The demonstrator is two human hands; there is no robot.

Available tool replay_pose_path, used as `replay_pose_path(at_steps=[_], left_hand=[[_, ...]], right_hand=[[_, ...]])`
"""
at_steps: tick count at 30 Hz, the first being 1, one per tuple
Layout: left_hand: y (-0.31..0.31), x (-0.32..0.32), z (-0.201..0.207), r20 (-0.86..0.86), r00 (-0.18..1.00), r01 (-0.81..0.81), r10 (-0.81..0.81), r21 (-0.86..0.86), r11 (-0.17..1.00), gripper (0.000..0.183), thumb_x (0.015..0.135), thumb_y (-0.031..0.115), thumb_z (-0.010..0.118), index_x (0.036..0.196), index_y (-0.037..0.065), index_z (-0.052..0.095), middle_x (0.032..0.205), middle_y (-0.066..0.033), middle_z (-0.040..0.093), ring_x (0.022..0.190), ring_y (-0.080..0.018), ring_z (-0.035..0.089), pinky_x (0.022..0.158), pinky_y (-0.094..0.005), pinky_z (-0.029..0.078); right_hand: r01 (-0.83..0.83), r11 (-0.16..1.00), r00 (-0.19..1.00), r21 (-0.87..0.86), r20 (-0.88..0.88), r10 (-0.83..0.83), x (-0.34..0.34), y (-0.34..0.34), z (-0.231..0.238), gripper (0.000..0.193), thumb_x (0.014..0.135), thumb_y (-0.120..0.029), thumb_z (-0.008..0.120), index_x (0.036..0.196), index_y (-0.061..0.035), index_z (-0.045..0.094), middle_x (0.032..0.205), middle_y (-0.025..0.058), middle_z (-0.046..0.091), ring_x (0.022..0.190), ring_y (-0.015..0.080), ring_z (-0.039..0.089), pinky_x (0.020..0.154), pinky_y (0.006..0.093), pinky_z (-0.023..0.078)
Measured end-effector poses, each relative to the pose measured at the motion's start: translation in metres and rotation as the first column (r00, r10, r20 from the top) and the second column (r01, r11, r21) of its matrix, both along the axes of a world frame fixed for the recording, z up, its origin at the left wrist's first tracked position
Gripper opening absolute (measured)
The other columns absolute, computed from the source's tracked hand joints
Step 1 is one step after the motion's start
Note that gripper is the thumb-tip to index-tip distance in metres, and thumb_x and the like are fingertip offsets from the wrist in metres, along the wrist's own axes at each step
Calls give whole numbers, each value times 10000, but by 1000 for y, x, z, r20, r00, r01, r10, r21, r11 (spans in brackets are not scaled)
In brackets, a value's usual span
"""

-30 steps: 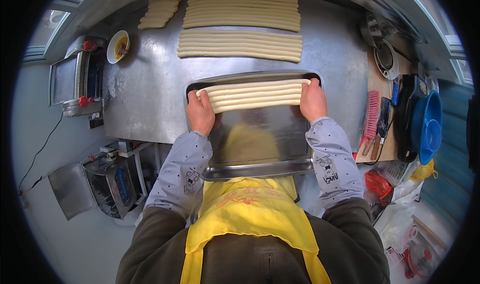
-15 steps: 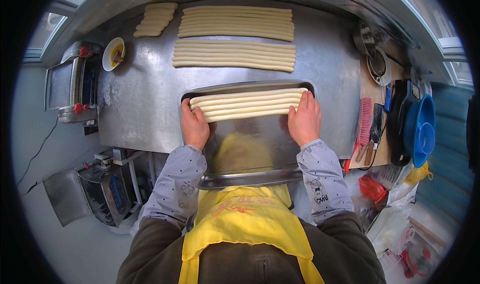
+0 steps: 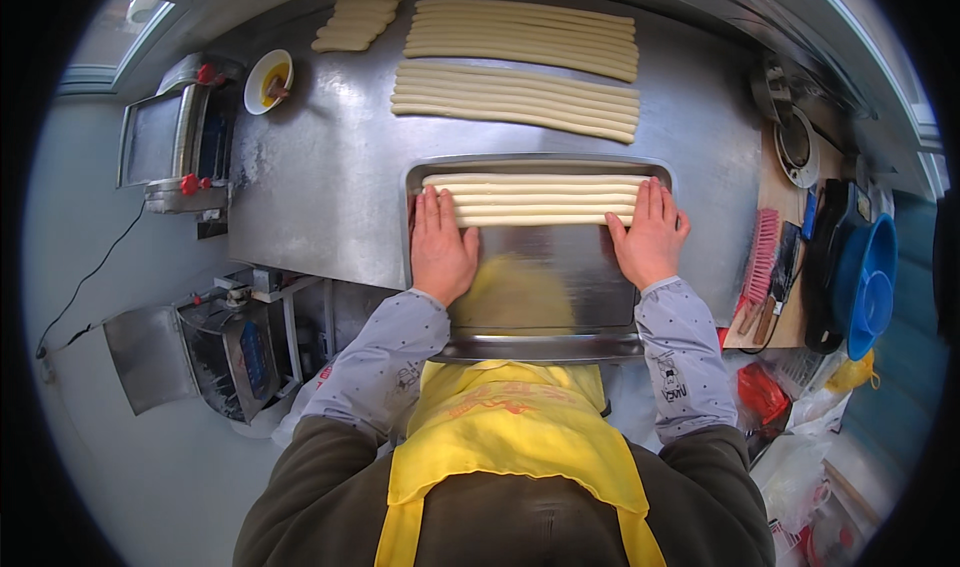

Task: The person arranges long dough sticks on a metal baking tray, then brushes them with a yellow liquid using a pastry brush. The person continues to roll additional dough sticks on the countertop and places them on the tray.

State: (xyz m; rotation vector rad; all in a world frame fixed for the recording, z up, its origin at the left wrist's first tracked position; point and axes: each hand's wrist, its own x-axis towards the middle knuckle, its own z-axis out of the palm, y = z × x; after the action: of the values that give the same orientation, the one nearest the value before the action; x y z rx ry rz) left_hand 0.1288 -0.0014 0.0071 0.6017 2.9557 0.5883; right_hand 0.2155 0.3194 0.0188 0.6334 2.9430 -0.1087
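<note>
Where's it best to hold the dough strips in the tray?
Probably at both ends together, the left hand from the left, the right hand from the right: the dough strips lie side by side, long and thin across the tray, so gripping one end might let them sag.

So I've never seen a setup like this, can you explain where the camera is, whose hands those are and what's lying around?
There's no robot here. A wide fisheye camera on the person's head looks down, so straight edges bend near the rim. The left hand and right hand are the wearer's own. Their fingers rest at opposite ends of a row of pale dough strips in a metal tray; neither hand looks closed around it. Beyond the tray, on the steel table, lie two wide dough batches and a smaller batch. A white bowl with something yellow inside stands at the left, and a pink brush lies at the right.
</note>
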Motion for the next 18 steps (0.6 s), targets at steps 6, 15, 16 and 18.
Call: replay_pose_path(at_steps=[6,15,16,18], left_hand=[[6,-8,6,-48,990,125,-130,-99,987,868,988,404,701,1652,-28,345,1715,-271,337,1594,-472,294,1304,-576,230],[5,-18,2,-18,985,167,-171,-120,979,881,981,484,702,1671,57,358,1735,-214,331,1608,-436,283,1304,-605,200],[7,-19,1,-34,978,202,-207,-111,973,879,982,494,694,1684,93,349,1749,-185,320,1623,-413,264,1314,-598,180],[10,-20,0,-14,960,277,-280,-120,953,877,985,515,677,1710,163,330,1777,-126,297,1651,-368,226,1332,-582,140]], right_hand=[[-39,999,998,-25,39,40,7,0,-2,921,1012,-585,625,1676,-16,335,1767,136,310,1645,286,249,1292,633,169],[-102,994,991,-46,78,105,7,3,6,928,1032,-595,600,1695,-24,292,1777,134,285,1658,293,213,1299,673,124],[-133,991,988,-25,70,134,6,2,5,931,1036,-603,592,1694,-20,286,1777,138,282,1656,303,214,1293,684,121],[-167,986,983,-22,76,168,7,2,4,958,1033,-625,585,1699,-14,267,1781,139,271,1659,307,207,1299,689,92]])
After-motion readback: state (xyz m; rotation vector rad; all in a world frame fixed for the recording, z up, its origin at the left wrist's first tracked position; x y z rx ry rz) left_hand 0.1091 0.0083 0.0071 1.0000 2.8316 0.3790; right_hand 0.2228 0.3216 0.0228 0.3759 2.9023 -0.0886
